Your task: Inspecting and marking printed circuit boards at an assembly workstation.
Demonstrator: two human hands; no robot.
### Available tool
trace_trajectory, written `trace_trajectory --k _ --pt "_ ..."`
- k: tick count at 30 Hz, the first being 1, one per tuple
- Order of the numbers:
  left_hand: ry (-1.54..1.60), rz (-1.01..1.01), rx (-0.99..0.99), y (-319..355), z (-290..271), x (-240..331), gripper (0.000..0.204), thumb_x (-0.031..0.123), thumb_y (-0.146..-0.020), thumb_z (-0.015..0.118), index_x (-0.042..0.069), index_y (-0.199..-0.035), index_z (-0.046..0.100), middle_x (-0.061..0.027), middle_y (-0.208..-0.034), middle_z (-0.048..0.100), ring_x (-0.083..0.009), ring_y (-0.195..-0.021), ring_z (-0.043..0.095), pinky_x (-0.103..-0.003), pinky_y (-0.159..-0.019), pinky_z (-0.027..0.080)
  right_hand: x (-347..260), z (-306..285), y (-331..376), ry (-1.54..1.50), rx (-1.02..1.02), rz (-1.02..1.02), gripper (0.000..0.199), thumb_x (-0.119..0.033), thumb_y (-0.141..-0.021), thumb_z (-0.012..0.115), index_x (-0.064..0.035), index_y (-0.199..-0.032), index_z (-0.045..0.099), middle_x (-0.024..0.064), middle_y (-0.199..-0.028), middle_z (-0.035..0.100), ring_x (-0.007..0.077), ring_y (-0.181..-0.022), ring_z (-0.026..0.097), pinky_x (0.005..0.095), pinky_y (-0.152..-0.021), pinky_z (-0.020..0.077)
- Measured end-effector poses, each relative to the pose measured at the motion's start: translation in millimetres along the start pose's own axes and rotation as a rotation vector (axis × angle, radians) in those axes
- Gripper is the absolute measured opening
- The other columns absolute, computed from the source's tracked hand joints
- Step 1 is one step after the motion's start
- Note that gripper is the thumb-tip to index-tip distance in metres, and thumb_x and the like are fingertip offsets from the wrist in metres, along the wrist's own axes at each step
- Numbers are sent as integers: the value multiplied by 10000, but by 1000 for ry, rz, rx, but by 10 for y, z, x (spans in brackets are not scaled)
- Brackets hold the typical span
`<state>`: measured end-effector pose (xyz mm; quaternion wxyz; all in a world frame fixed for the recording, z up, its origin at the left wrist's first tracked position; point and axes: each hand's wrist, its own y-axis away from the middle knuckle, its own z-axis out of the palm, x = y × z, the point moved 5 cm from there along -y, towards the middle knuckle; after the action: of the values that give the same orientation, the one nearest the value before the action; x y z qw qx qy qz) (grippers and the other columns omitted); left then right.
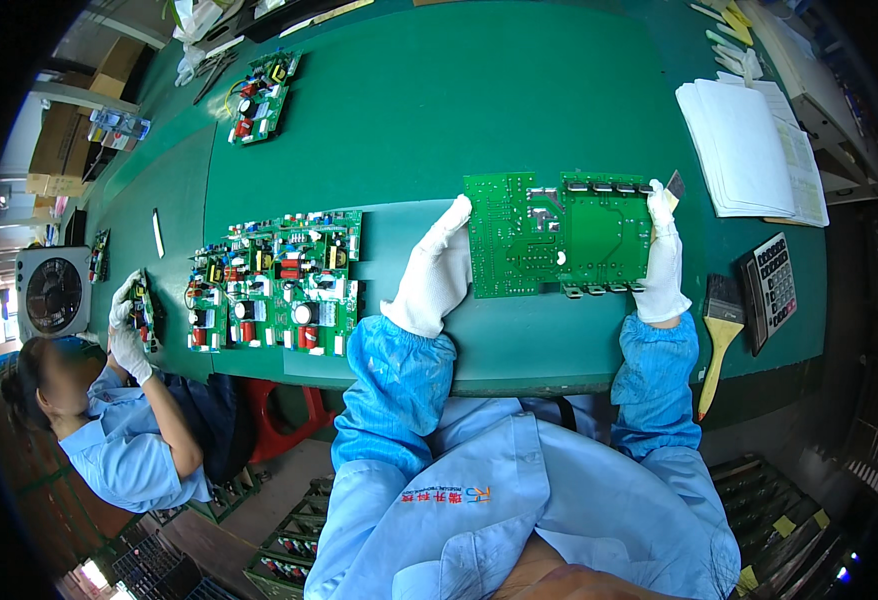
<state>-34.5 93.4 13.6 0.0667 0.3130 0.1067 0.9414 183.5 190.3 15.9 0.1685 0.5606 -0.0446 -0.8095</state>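
A large green circuit board (594, 240) is held up between my two gloved hands, its soldered side facing me. My left hand (434, 272), in a white glove, grips the board's left edge. At the opposite edge my right hand (664, 255), gloved in white as well, closes round the upper right corner and side. Dark parts line the board's top edge, and a few small metal tabs stick out along its bottom edge. Whatever is mounted on the far face is hidden. Several populated circuit boards (274, 285) lie side by side to the left of my left hand.
Another populated board (262, 97) lies farther back. On the right are a stack of papers (744, 150), a brush (721, 335) and a calculator (771, 290). A co-worker (139, 420) at left handles a small board, near a fan (55, 290). A red stool (284, 415) stands beside the table.
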Motion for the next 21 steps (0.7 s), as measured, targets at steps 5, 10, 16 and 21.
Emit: trace_trajectory --k 5,10,16,21 --pt "-1 17 2 -3 -13 -5 529 361 -1008 500 24 -1414 471 -105 -1436 504 -250 -1282 498 -399 -1080 385 48 -67 -22 -35 -41 33 431 -371 -1021 508 -85 -1341 533 33 -1147 629 110 -990 635 260 -843 525" --pt "20 19 -11 -5 -41 -12 514 343 -1009 498 22 -1409 477 -104 -1435 506 -249 -1286 494 -395 -1086 378 58 -99 -31 3 -45 33 443 -385 -1014 518 -88 -1342 535 32 -1147 629 109 -988 638 263 -837 529" --pt "22 8 12 -2 -31 -15 519 353 -1005 502 18 -1401 487 -107 -1427 514 -251 -1287 493 -394 -1085 378 50 -91 -22 15 -30 27 453 -396 -1006 529 -89 -1340 535 37 -1140 632 110 -986 641 269 -824 536" --pt "9 3 3 0 -38 -11 525 361 -1003 506 18 -1399 488 -108 -1427 515 -249 -1285 495 -392 -1084 379 45 -88 -22 16 -46 35 446 -388 -1010 522 -84 -1337 538 38 -1139 632 112 -987 640 266 -829 533"
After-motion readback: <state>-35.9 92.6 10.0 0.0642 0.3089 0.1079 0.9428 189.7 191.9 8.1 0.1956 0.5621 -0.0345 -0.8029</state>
